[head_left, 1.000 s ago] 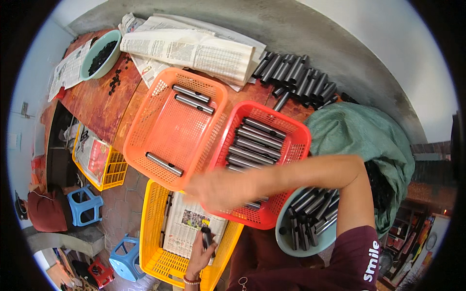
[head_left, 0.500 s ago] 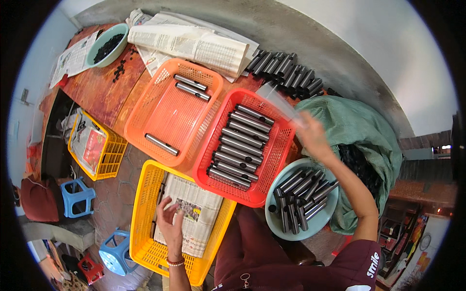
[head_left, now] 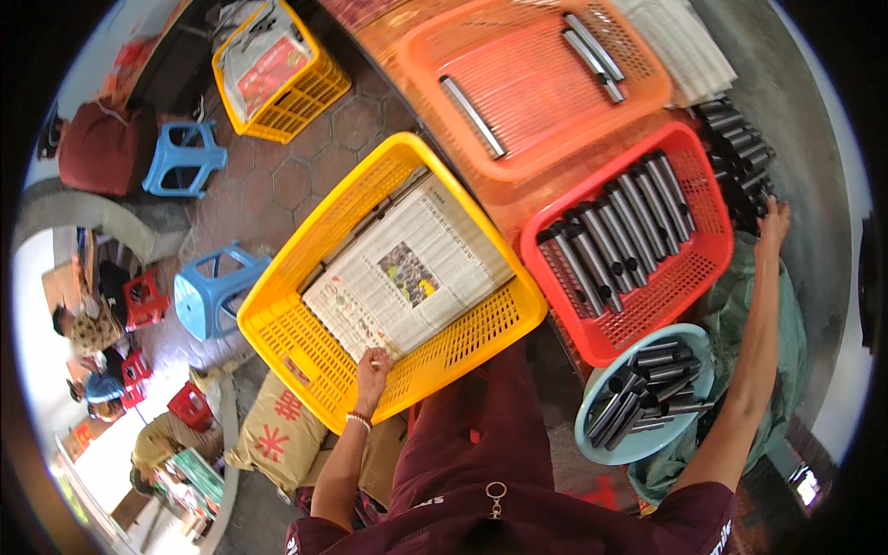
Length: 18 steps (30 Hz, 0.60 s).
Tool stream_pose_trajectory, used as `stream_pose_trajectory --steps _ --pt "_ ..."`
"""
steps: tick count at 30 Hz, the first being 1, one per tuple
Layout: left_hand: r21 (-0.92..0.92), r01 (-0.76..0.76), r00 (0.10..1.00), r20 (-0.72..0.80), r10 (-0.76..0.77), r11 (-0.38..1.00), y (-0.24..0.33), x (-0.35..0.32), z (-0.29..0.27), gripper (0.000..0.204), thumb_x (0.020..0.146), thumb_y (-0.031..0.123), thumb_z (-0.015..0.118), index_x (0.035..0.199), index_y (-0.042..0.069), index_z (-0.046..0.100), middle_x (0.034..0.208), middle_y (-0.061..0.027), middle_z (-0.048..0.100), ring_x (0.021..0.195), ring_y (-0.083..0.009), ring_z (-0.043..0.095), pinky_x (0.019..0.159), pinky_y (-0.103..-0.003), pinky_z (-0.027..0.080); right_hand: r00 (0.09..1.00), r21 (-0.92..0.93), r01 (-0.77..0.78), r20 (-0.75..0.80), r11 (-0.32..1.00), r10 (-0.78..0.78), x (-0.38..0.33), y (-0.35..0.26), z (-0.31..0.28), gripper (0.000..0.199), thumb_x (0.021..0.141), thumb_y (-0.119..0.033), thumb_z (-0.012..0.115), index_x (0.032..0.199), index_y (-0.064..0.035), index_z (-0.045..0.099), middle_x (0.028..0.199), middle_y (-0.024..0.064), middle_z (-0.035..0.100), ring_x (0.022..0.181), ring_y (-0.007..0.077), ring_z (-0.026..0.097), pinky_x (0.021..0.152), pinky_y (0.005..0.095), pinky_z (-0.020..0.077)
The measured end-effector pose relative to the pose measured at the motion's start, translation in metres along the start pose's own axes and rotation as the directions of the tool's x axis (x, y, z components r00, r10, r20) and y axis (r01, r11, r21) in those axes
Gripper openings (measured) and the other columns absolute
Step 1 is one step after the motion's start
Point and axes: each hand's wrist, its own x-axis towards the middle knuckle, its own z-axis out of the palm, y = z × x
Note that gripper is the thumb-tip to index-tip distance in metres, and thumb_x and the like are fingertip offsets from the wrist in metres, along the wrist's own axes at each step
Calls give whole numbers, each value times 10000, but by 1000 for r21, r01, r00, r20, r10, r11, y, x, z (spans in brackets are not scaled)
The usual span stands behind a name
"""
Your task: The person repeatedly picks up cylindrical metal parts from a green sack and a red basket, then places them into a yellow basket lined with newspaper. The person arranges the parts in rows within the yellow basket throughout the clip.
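Note:
My left hand point(head_left: 373, 372) is closed, fingers curled, over the near corner of the newspaper point(head_left: 398, 268) lining a yellow plastic basket point(head_left: 481, 324); whether it grips anything is hidden. At the far right, my right arm is stretched out, and my right hand point(head_left: 774, 227) touches the edge of a pile of dark metal tubes point(head_left: 740, 139) by the wall. Its fingers are too small and partly hidden to read. Between my hands, a red basket point(head_left: 606, 347) holds a row of silver tubes point(head_left: 636, 222) with black ends. A light blue basin point(head_left: 592, 435) contains more loose tubes point(head_left: 634, 407).
An orange basket point(head_left: 518, 166) with three tubes stands on the wooden table. Green woven sacking point(head_left: 786, 342) lies beneath my right arm. Blue stools point(head_left: 208, 296), a second yellow basket point(head_left: 296, 102) and a printed sack point(head_left: 277, 430) are to the left. Several people sit at the far left.
My view has turned and shifted left. My right hand, which held a clear plastic piece, is now at the tube pile, the plastic not visible. My left hand went from spread to curled.

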Motion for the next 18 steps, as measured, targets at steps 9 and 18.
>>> stream_pose_trajectory --steps 9,18 --pt "512 -214 930 -154 334 832 -19 128 -21 619 761 83 602 1279 -80 305 1304 -264 319 1211 -390 316 1015 -396 282 -2 280 951 429 131 -903 -304 -272 84 242 756 11 573 995 -6 606 929 102 573 895 221 562 729 306 468" --pt "847 15 884 -260 389 532 -39 244 -12 738 699 162 699 1299 -4 304 1294 -191 356 1206 -356 341 1012 -459 272 -458 503 836 859 218 -229 -474 -200 233 185 767 -126 608 912 -19 565 883 140 540 823 316 574 714 402 468"
